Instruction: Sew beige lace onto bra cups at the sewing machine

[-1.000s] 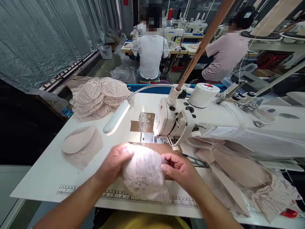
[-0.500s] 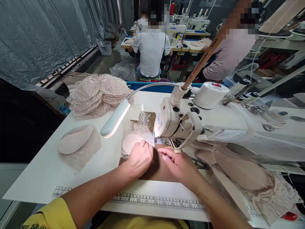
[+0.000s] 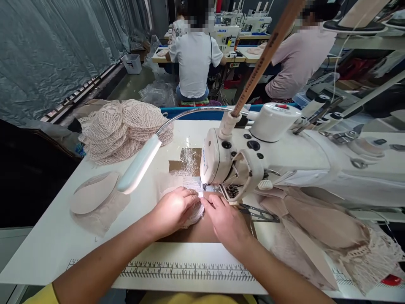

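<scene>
Just below the needle area of a white sewing machine (image 3: 215, 156), both hands are on a pale lace bra cup piece (image 3: 194, 216). My left hand (image 3: 174, 211) lies over its left side, fingers curled and closed on the fabric. My right hand (image 3: 224, 217) pinches the edge close to the presser foot (image 3: 210, 187), its fingertips almost meeting the left ones. Part of the lace spreads out behind my left hand, and its lower edge shows between the hands. Beneath lies a brown sheet (image 3: 202, 234). The fingers hide the exact grip.
A stack of lace pieces (image 3: 123, 131) sits at the back left, with a cup piece on sheer fabric (image 3: 95, 198) nearer. A lamp (image 3: 139, 164) hangs over the table. Scissors (image 3: 259, 212) and beige fabric (image 3: 325, 223) lie right. Two people sit ahead at other machines.
The cup piece has turned, so its smooth round pad no longer shows and lace appears between my hands. My right hand has come nearer my left. The whole view has shifted slightly.
</scene>
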Demonstrator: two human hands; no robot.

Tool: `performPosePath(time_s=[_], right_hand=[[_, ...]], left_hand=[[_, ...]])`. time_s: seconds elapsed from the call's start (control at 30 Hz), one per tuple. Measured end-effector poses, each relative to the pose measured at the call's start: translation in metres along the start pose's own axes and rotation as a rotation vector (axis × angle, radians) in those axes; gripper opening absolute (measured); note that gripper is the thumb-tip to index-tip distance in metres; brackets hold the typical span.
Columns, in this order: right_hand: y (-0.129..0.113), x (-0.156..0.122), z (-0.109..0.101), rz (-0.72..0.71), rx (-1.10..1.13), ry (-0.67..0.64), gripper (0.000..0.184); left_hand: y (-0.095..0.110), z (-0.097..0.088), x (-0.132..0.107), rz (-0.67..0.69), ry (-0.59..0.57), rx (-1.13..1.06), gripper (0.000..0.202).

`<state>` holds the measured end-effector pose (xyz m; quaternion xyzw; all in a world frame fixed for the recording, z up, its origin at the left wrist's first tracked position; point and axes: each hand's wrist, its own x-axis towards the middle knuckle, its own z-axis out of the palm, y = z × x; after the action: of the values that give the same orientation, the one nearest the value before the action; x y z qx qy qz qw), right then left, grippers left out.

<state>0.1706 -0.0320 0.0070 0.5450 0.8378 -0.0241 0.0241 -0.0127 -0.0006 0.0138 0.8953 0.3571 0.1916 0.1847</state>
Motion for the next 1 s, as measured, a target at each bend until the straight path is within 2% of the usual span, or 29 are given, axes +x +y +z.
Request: performPosePath(time_s=[0.13, 0.23, 0.43, 0.63, 0.83, 1.0], right_hand=[[-0.003, 0.0, 0.0, 0.057, -0.064, 0.0, 0.047], [-0.003, 0.002, 0.0, 0.079, -0.071, -0.007, 0.05], [0.001, 0.005, 0.003, 0.091, 0.012, 0.069, 0.047], [0.002, 0.006, 0.003, 0.083, 0.016, 0.079, 0.049], [0.002, 0.005, 0.001, 0.076, 0.017, 0.106, 0.05], [0.003, 0.004, 0.002, 0.079, 0.039, 0.112, 0.055]], left_hand=[[-0.017, 0.028, -0.002, 0.158, 0.007, 0.275, 0.028], [-0.021, 0.036, 0.002, 0.19, 0.031, 0.343, 0.028], [-0.022, 0.03, 0.015, 0.165, 0.016, 0.269, 0.028], [-0.027, 0.021, 0.019, 0.17, -0.034, 0.165, 0.023], [-0.031, 0.018, 0.021, 0.162, -0.011, 0.07, 0.027], [-0.029, 0.018, 0.02, 0.07, -0.003, 0.11, 0.028]])
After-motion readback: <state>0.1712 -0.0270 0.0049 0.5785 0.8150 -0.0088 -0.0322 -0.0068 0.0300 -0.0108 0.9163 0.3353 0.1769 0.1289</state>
